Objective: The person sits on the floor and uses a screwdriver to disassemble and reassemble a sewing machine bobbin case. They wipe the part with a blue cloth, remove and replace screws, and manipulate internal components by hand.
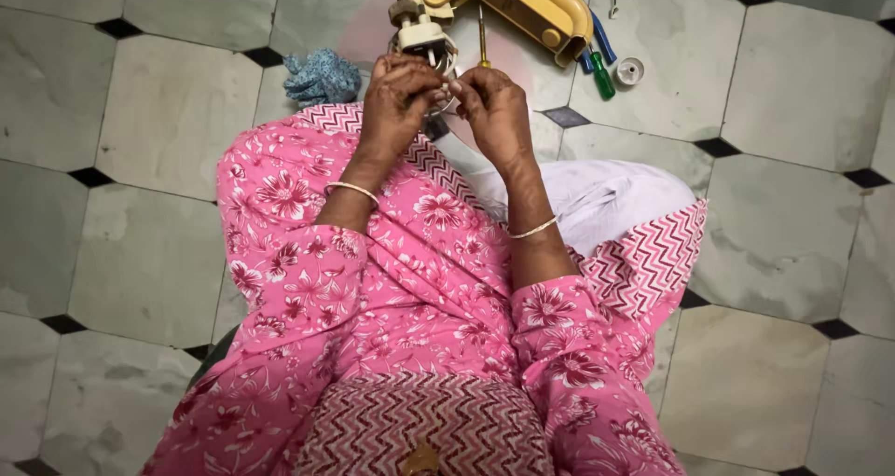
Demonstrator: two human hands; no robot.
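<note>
Two hands meet at upper centre of the frame: the left hand [399, 92] and right hand [496, 108], fingers curled and pinched on small metal parts under the yellow sewing-machine head [522, 2]. Screwdrivers [601, 66] lie on the tiled floor [149, 159] upper right; a blue cloth [322, 75] lies left.
</note>
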